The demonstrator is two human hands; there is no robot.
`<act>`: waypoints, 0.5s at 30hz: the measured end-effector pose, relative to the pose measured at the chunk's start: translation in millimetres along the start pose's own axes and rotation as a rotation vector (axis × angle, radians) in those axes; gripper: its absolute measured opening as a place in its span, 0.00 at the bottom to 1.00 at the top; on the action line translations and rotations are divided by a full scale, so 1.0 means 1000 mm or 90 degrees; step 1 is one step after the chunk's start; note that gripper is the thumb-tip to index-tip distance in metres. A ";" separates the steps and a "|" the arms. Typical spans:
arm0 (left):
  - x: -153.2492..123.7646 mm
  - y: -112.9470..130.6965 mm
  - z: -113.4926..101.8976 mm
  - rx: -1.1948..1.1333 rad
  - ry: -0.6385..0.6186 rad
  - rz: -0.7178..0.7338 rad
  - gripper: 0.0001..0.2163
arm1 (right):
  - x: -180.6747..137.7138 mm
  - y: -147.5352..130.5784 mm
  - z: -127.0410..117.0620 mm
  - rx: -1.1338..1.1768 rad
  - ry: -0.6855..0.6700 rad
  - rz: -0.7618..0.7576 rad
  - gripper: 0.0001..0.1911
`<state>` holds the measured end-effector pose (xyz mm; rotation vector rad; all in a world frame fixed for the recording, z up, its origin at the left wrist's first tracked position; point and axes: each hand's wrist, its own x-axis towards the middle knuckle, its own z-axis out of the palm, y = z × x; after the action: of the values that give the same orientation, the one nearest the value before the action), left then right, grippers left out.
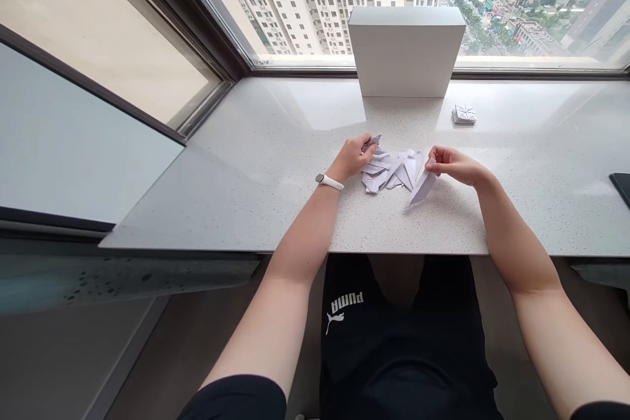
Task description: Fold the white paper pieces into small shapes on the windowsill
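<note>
L hand [355,157], w/ a white wristband [329,182], has fingers curled, pinching a paper piece [373,140] at the L end of the paper pile [394,170] on the speckled counter [246,164]. R hand [455,165] grips a folded strip [422,189] btwn thumb & fingers just R of the pile, strip slanting down twd the person. Small paper stack [464,115] sits farther back on R, nr the upright white box [407,59] by the window frame [295,72]. Dark flat thing [622,188] at far R, partly cut off.
</note>
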<state>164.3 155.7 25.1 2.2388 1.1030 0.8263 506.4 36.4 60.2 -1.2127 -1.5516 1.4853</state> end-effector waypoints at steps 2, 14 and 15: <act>0.001 -0.002 0.000 -0.005 0.004 -0.004 0.15 | 0.005 0.005 -0.002 0.065 0.073 -0.041 0.40; -0.005 -0.005 -0.017 0.058 -0.166 -0.010 0.33 | 0.031 0.031 -0.009 0.211 0.358 -0.174 0.41; -0.005 -0.002 -0.019 0.060 -0.160 -0.019 0.33 | 0.031 0.032 -0.009 0.214 0.363 -0.176 0.41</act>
<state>147.2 155.9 35.0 2.3203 1.0708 0.4737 508.8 66.3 26.1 -1.0501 -0.9909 1.0439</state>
